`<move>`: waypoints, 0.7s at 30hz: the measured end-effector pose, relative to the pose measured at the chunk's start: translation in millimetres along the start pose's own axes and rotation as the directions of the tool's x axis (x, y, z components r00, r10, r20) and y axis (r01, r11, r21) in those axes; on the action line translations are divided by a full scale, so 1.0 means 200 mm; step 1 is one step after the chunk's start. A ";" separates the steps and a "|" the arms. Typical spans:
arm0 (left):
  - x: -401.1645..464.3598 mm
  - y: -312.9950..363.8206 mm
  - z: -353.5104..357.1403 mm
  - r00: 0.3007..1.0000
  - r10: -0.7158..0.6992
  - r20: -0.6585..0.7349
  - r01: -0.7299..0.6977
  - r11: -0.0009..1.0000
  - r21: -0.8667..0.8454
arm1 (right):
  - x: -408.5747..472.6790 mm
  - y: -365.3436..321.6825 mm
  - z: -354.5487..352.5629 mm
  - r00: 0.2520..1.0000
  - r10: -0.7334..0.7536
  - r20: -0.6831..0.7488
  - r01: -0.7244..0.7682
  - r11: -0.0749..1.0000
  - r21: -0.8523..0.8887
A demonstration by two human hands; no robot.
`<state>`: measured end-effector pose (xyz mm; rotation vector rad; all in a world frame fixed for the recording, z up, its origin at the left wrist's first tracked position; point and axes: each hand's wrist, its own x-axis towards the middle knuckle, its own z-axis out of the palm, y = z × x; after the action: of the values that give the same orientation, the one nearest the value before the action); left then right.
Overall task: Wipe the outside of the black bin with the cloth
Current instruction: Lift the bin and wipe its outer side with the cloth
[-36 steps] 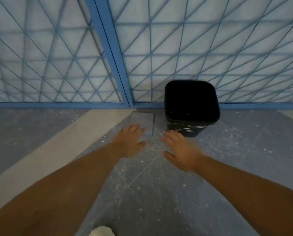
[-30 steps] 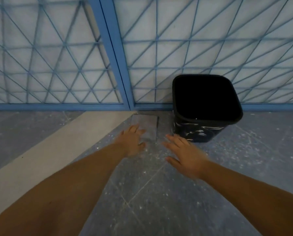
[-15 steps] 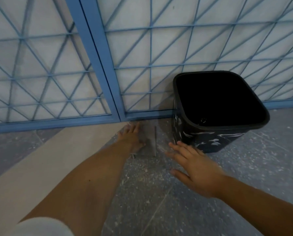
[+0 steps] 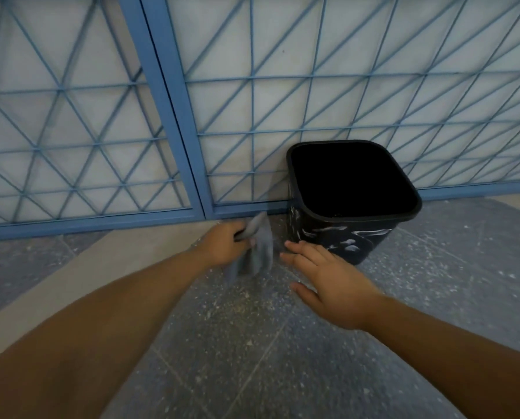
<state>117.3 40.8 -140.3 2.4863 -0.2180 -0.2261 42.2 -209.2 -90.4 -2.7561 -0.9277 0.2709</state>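
The black bin (image 4: 343, 237) stands upright on the speckled floor (image 4: 252, 343), at about 1 o'clock from the middle of the view, with its back against the blue metal grille (image 4: 252, 86). Its outer wall shows pale smears and streaks, so the wiping is not yet begun.

The main change is with the grey cloth (image 4: 257, 246). Half a second ago it lay flat on the floor beside the bin, under the fingers of the left hand (image 4: 225, 243). Now the left hand has closed around it and lifted it; the cloth hangs down crumpled and blurred from the fist, at 9 o'clock from the bin and close to its left wall. The right hand (image 4: 328, 282) stays open, fingers straight and spread, low over the floor at 7 o'clock from the bin, its fingertips near the bin's bottom corner, perhaps touching it.

I judge that the pick-up step is complete. The next move should bring the cloth onto the smeared wall, while the right hand may steady the bin so it does not slide.
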 end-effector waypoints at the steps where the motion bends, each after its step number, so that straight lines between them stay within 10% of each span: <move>1: -0.05 0.07 -0.06 0.999 0.023 -0.023 -0.024 0.999 -0.038 | -0.01 -0.03 -0.03 0.999 0.016 -0.040 -0.015 1.000 0.019; 17: -0.34 0.99 -0.38 0.938 0.118 0.326 0.066 0.863 -0.501 | -0.23 -0.12 -0.28 0.863 0.242 -0.444 0.073 0.810 0.582; 21: -0.24 1.06 -0.27 0.976 0.107 0.192 -0.015 0.905 -0.426 | -0.31 0.05 -0.28 0.856 0.312 -0.411 0.012 0.784 0.621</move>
<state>59.5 -86.0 35.5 2.0188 -0.3008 -0.4620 13.2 -263.9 -33.1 -2.1246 -0.3728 -0.1118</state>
